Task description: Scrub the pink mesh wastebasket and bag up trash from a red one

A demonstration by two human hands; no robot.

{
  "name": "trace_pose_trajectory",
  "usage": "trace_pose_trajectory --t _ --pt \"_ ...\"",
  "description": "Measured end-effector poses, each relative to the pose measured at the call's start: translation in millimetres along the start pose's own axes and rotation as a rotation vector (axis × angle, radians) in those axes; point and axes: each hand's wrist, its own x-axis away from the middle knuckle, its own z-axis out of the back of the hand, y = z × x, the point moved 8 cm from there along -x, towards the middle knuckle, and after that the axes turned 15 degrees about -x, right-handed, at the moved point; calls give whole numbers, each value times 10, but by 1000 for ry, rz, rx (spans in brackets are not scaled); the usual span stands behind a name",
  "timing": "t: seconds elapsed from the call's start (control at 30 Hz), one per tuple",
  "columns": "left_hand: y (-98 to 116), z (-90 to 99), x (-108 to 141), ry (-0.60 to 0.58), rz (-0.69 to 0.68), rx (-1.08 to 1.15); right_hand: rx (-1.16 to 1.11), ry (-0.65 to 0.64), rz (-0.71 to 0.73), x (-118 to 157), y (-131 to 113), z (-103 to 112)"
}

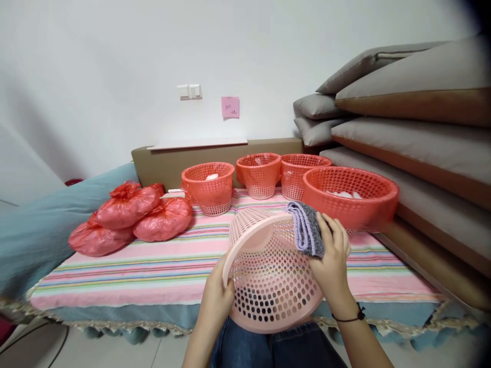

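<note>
A pale pink perforated plastic basket (pixel 276 276) lies tilted above my lap, its mouth facing me. My left hand (pixel 218 291) grips the rim on the left side, thumb inside. A folded grey cloth with lilac edges (pixel 307 230) is in my right hand (pixel 332 250), which presses it over the basket's upper right rim. The fingertips of that hand lie on the cloth's right side; part of the rim is hidden beneath the cloth.
Red-bagged baskets (pixel 209 184), several in all, line the back of the striped cover (pixel 153 276); the largest one (pixel 353 199) stands close by my right hand. Knotted red plastic bags (pixel 126 209) sit at left. Grey cushions (pixel 414 102) are piled on the right.
</note>
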Motion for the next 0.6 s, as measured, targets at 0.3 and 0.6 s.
trace_pose_trajectory --t 0.3,0.6 --pt "131 -23 -31 7 -21 -6 -18 -263 292 65 -910 -570" --pt "163 2 -34 -7 -43 -19 -46 -381 526 96 -1133 -654"
